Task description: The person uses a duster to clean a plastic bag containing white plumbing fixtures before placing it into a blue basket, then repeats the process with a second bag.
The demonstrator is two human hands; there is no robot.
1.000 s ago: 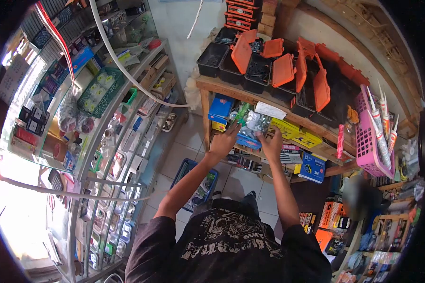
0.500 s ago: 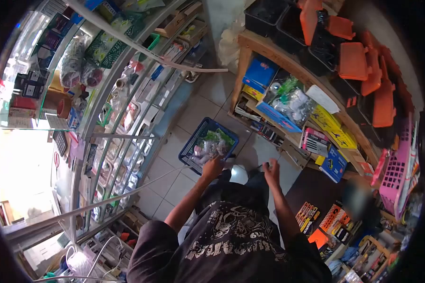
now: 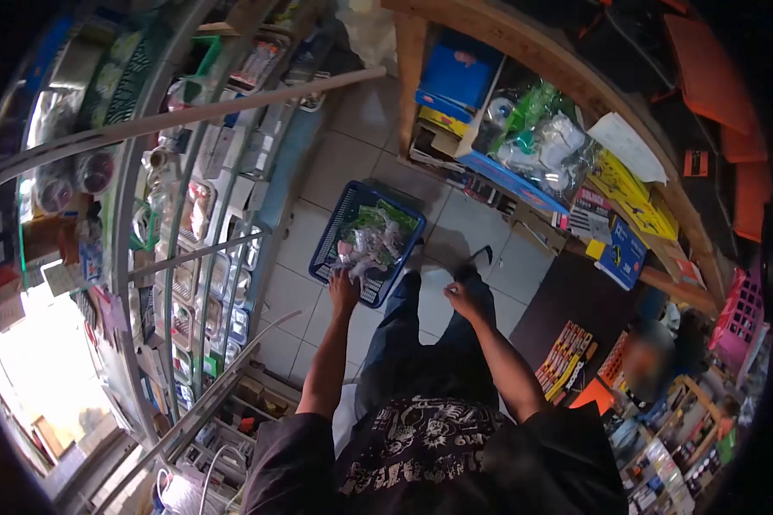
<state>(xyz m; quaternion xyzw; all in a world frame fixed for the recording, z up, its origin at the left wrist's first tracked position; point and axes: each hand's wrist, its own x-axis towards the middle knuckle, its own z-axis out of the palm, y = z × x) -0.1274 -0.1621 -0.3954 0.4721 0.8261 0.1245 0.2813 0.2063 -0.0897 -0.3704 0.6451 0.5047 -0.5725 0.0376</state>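
"Just past the left hand (image 3: 344,290) — what?"
"Blue basket (image 3: 330,239), fingers at its rim. Right hand (image 3: 463,303) half-curled; can't tell either grip."
"Risk?"
"One-sided lifting could tip it — spilling bagged goods (image 3: 374,243)."

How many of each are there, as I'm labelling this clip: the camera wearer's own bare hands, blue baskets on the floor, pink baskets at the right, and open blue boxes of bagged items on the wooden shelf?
Hands: 2 (left hand, right hand)
Blue basket: 1
Pink basket: 1
Open blue box: 1
Total: 5
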